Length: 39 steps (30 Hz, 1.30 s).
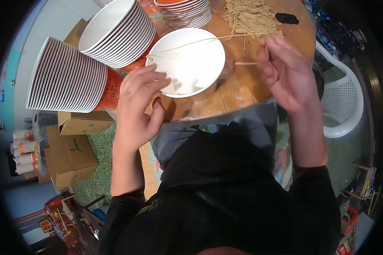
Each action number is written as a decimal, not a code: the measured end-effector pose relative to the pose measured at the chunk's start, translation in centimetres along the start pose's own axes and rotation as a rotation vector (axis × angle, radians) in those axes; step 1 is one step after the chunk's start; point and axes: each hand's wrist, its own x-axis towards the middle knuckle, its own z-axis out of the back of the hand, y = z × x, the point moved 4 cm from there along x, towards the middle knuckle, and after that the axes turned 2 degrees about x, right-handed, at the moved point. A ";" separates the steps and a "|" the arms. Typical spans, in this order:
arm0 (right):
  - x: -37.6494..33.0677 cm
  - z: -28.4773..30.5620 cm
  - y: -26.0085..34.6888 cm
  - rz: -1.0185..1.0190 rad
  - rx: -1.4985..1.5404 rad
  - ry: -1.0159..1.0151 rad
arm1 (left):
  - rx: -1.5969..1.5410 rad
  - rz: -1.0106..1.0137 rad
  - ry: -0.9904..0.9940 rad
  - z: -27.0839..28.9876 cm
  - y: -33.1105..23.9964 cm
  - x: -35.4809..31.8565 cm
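A paper bucket [202, 63] with a white inside stands on the near part of the round table, its mouth facing me. A thin tan cord [217, 38] runs from its left rim across the opening to my right hand [287, 70]. That hand is closed on the cord with thumb and fingertips, out to the right of the bucket. A short pale length, seemingly cord too, stretches between the bucket's right side and my fingers. At the near left rim, my left hand [140, 102] has fingers bent loosely over the edge, thumb apart; whether it touches the rim is unclear.
Tall nested stacks of orange buckets [66, 76] lean at the left, with another stack [185, 12] at the back. A heap of tan cords [249, 17] lies on the far right of the table [238, 91] beside a black object [287, 18]. A white plastic chair [340, 95] stands right; cardboard boxes [74, 155] sit left.
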 end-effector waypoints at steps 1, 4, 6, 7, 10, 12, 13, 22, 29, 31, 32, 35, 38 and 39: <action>-0.3 -0.7 -0.6 -0.025 0.042 0.025 | 0.000 0.001 0.006 -0.3 -0.3 0.0; -1.0 -2.9 -1.9 -0.052 0.089 0.091 | -0.036 -0.061 -0.212 -0.6 -2.6 0.2; -1.2 -4.1 -2.7 -0.088 0.110 0.101 | -0.102 -0.071 -0.258 -1.4 -4.9 0.5; -1.5 -4.4 -2.8 -0.087 0.106 0.096 | -0.133 -0.066 -0.253 -2.0 -5.6 1.0; -1.9 -4.8 -3.0 -0.079 0.113 0.098 | -0.158 -0.014 -0.213 -3.6 -6.2 2.1; -2.1 -4.7 -3.1 -0.078 0.122 0.089 | -0.154 0.016 -0.205 -3.5 -6.6 2.6; -2.3 -4.7 -3.2 -0.078 0.130 0.080 | -0.150 -0.042 -0.168 -3.7 -6.7 2.8; -3.1 -5.5 -3.9 0.069 -0.152 -0.243 | -0.090 -0.120 -0.171 -3.4 -6.7 2.7; -4.7 -7.0 -6.8 0.241 -0.565 0.221 | 0.000 -0.086 -0.026 -1.8 -7.3 2.8; -4.4 -6.4 -8.7 0.182 -0.440 0.201 | -0.003 -0.091 0.010 -1.5 -7.4 2.8; -4.3 -6.3 -8.8 0.252 -0.443 0.193 | -0.003 -0.067 0.052 -1.3 -7.6 2.8; -3.9 -6.2 -9.3 0.351 -0.384 0.170 | -0.021 -0.033 0.109 -0.8 -7.8 2.9; -3.9 -6.4 -8.7 0.332 -0.398 0.155 | -0.035 -0.019 0.145 0.1 -7.8 3.2; -3.8 -6.4 -8.4 0.334 -0.396 0.157 | -0.027 -0.014 0.169 0.2 -7.9 3.2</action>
